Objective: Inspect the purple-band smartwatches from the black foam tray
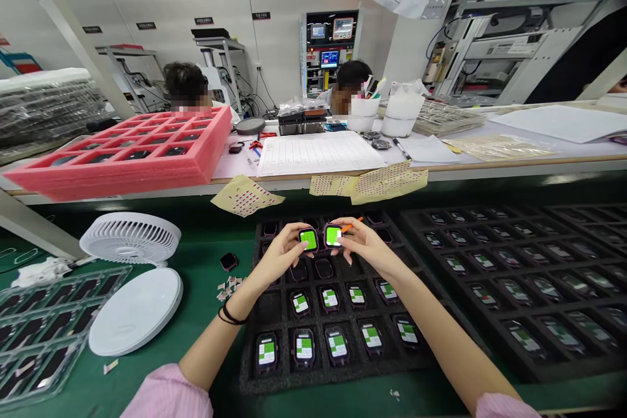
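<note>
My left hand (279, 256) grips a dark-framed smartwatch (308, 240) with a bright green screen. My right hand (365, 245) holds a second green-screened smartwatch (334, 236) and an orange pick (353, 225), whose tip points up and away from the watch. The two watches sit close together above a black foam tray (343, 373). Several similar watches lie in the tray's pockets below my wrists. My hands partly hide the pockets beneath them.
A second black tray of watches (514, 287) lies to the right. On the left are a white desk fan (130, 238), a clear plastic tray (44, 333) and a loose watch (228, 262). Across the bench are a red foam tray (117, 150), papers (318, 153) and two co-workers (185, 85).
</note>
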`<state>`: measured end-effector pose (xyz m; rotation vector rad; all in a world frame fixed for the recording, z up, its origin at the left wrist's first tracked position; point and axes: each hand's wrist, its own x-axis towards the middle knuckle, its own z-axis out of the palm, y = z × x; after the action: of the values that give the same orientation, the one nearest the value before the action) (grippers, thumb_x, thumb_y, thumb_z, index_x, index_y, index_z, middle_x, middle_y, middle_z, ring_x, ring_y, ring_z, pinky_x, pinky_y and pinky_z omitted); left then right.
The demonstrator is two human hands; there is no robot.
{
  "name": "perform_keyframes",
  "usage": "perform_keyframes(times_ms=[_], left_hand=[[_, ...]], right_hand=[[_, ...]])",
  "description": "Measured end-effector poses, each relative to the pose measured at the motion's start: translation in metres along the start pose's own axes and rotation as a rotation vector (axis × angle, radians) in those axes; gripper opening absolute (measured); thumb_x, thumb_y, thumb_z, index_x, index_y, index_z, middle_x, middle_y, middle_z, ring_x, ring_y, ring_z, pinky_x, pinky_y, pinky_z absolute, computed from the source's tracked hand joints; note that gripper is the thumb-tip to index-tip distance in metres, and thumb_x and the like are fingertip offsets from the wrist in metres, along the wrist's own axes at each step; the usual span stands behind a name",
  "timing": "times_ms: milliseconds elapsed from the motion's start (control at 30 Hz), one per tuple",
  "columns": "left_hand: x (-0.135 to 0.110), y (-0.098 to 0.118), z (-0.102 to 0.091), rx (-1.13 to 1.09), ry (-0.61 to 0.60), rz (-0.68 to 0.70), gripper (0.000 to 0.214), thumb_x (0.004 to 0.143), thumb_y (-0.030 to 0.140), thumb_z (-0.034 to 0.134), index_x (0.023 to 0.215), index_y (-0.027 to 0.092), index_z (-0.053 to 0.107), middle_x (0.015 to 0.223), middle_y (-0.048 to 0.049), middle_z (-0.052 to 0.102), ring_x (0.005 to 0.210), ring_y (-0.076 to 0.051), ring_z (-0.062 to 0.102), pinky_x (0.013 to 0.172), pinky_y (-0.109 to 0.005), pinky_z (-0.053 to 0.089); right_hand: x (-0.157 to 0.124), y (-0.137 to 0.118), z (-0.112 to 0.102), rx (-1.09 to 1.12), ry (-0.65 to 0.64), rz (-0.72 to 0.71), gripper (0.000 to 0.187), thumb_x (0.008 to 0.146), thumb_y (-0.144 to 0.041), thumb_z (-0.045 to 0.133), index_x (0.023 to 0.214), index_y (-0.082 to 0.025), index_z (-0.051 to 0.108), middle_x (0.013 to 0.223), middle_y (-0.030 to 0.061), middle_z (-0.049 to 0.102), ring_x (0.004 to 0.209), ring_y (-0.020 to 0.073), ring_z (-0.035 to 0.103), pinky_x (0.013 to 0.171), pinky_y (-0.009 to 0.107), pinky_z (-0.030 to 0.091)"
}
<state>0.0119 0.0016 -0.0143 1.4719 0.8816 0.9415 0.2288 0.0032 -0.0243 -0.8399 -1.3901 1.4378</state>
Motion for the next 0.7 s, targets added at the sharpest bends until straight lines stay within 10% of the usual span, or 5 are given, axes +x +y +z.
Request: perform_keyframes(times_ms=[267, 700], left_hand=[[-0.0001, -0.0018, 0.0003, 0.045, 0.035, 0.03, 0.042, 0.074, 0.028, 0.07, 0.109, 0.018, 0.048, 0.102, -0.0059, 0.06, 0.081, -0.013, 0.06, 0.072, -0.026, 0.049], [0.0017, 0.0014, 0.0023, -0.021, 0.108, -0.032, 0.045, 0.079, 0.05, 0.061, 0.109, 0.018, 0.051, 0.098, -0.0057, 0.06, 0.063, -0.009, 0.056, 0.04, -0.016, 0.027]], right_hand=[[0.0002, 0.0017, 0.0012, -0.034, 0.055, 0.016, 0.043, 0.067, -0.026, 0.078, 0.104, -0.022, 0.055, 0.088, 0.0011, 0.06, 0.063, 0.0122, 0.062, 0.04, 0.018, 0.04], [0.0031, 0.0069, -0.0043, 0.034, 0.018, -0.009, 0.034, 0.078, -0.032, 0.069, 0.108, -0.022, 0.056, 0.086, 0.002, 0.057, 0.063, 0.0138, 0.064, 0.039, 0.019, 0.041]])
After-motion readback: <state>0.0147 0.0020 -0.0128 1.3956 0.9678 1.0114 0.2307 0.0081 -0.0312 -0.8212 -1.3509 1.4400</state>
